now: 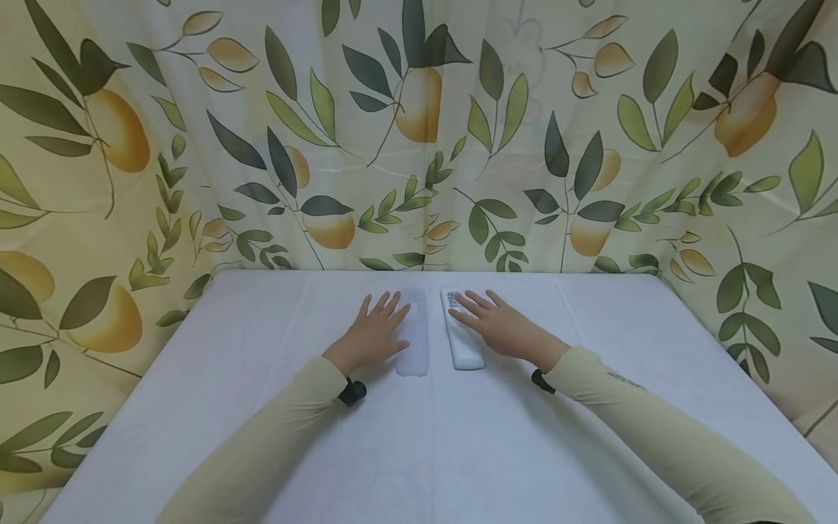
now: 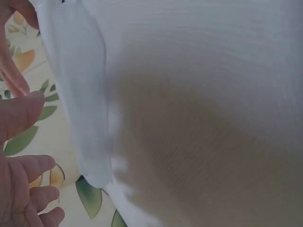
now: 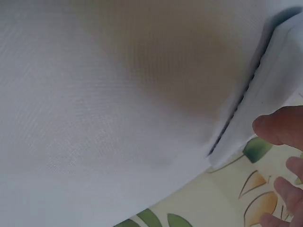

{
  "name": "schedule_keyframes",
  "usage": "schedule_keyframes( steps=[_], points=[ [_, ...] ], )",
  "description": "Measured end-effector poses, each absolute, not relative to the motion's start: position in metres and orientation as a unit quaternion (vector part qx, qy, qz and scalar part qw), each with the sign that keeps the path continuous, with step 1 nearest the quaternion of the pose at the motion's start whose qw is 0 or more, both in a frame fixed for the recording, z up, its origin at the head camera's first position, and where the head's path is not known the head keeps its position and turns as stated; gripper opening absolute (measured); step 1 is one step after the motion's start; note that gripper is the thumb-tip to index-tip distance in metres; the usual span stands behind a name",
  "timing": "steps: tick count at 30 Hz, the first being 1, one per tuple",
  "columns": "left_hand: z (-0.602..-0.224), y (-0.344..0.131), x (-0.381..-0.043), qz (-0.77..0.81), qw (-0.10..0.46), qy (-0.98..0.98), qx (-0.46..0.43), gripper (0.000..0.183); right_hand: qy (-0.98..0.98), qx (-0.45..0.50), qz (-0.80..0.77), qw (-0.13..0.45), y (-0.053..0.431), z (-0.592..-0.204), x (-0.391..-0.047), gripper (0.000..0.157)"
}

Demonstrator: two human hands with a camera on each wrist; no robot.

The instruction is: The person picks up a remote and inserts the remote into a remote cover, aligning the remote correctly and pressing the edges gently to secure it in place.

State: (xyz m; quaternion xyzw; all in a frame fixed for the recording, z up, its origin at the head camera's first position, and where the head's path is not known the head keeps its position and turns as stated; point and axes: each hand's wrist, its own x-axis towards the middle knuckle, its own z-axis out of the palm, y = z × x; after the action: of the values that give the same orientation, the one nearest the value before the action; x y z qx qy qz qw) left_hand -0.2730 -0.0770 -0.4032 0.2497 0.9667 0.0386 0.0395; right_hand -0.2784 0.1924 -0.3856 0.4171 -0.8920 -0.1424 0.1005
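1. White remote (image 1: 466, 352) is lying on the desk (image 1: 419, 451); its long axis is running away from you, printed end pointing outward.
2. Translucent cover (image 1: 417, 336) is lying just left of the remote, apart, roughly parallel.
3. Your left hand (image 1: 373, 333) is hovering left of the remote, partly over the cover; your right hand (image 1: 503, 329) is overlapping the remote, contact unclear. Both are spreading wide, holding nothing.
4. Remote is looking light, stiff, smooth: grip its long sides. Cover is seeming soft, bendy: pinch a long edge.
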Motion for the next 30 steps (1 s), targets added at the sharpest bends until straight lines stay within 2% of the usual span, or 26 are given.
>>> schedule_keyframes(
  steps=[9,20,26,30],
  points=[
    [-0.413,-0.068,-0.275,0.042,0.065,0.962,0.261,0.069,-0.871,0.467,-0.134,0.071,0.185,-0.393,-0.274,0.064],
    [-0.415,-0.06,-0.275,0.047,0.082,0.963,0.253,0.07,-0.863,0.476,-0.149,0.079,0.186,-0.4,-0.274,0.047],
    [-0.412,-0.05,-0.27,0.038,0.106,0.958,0.264,0.062,-0.871,0.47,-0.135,0.055,0.192,-0.396,-0.272,0.047],
    [-0.408,-0.045,-0.264,0.037,0.135,0.956,0.259,0.056,-0.873,0.465,-0.134,0.06,0.194,-0.393,-0.27,0.049]
  ],
)
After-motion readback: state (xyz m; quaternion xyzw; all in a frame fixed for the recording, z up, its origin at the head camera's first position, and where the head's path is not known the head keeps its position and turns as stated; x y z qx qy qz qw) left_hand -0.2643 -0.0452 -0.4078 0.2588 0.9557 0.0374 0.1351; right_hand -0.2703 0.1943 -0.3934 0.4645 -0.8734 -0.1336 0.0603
